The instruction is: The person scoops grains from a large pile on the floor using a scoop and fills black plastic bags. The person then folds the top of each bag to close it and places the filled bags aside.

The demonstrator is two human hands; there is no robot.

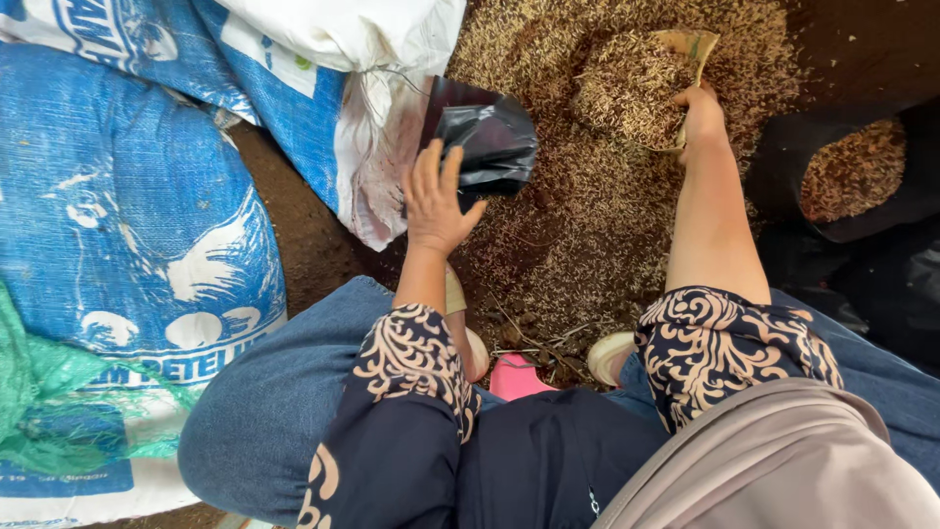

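My left hand (436, 201) pinches the near edge of a black plastic bag (485, 137), holding it up just beside the white-and-blue sack (323, 108) on the left. My right hand (700, 118) grips a tan scoop (690, 49) heaped with husks, far out over the husk pile (578, 216). Between my two arms the pile lies open. At the right edge, a dark bag (852, 171) already holds husks. A big blue sack (117, 225) crowds the left side.
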